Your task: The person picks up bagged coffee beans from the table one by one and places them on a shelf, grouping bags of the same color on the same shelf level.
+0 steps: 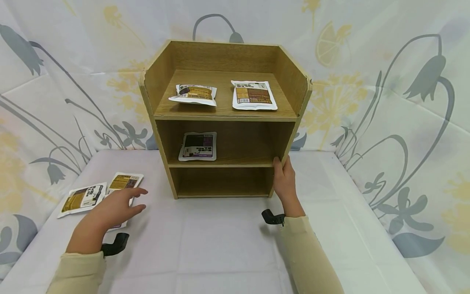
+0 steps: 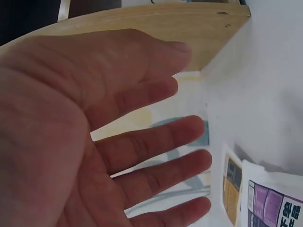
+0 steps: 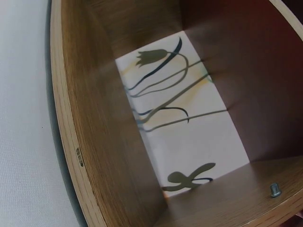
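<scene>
My right hand (image 1: 285, 181) grips the right side panel of a small wooden shelf (image 1: 224, 181), thumb on the front edge by the lower compartments. Off to the left, my left hand (image 1: 114, 208) hovers palm inward over flat white packets, fingers spread and holding nothing. Beneath it are a packet with a yellow-brown label (image 1: 125, 181) and one with a purple label (image 2: 272, 203), mostly hidden by the hand in the head view. Another yellow-labelled packet (image 1: 82, 199) lies further left. Two brown-labelled packets, left (image 1: 194, 96) and right (image 1: 254, 96), lie on the top shelf; a black-and-purple packet (image 1: 198, 146) is in the middle compartment.
A white cloth (image 1: 213, 245) covers the table, and flower-patterned cloth (image 1: 385, 81) hangs behind and at both sides. Inside the shelf, the right wrist view shows a small metal peg (image 3: 275, 190) on a wooden panel. The bottom compartment holds no packet.
</scene>
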`<act>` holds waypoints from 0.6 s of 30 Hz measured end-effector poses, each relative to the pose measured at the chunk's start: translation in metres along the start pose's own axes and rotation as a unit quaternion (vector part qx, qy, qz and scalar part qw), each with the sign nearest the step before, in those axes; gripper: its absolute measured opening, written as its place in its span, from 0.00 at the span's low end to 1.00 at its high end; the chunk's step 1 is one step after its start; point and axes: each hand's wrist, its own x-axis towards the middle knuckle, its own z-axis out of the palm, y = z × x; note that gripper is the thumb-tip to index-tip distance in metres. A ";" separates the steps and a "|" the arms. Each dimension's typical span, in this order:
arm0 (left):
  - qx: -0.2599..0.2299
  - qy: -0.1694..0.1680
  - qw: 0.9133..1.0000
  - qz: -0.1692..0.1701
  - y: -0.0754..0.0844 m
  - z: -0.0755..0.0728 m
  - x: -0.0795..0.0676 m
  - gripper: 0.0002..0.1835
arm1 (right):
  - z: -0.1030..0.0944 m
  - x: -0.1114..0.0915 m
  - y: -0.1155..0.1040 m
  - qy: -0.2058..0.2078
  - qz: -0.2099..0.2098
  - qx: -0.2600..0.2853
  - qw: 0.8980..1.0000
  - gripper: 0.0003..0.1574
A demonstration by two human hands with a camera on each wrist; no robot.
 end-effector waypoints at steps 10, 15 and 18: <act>-0.013 -0.053 0.997 -0.056 -0.007 0.003 -0.004 0.28 | 0.001 0.000 0.001 0.003 -0.002 0.003 1.000 0.32; -0.003 -0.066 0.995 -0.072 -0.010 0.003 -0.004 0.31 | 0.001 0.000 0.000 0.004 0.000 0.006 1.000 0.33; 0.004 -0.066 0.995 -0.073 -0.013 0.004 -0.004 0.32 | 0.000 -0.001 0.000 0.001 0.004 0.008 1.000 0.34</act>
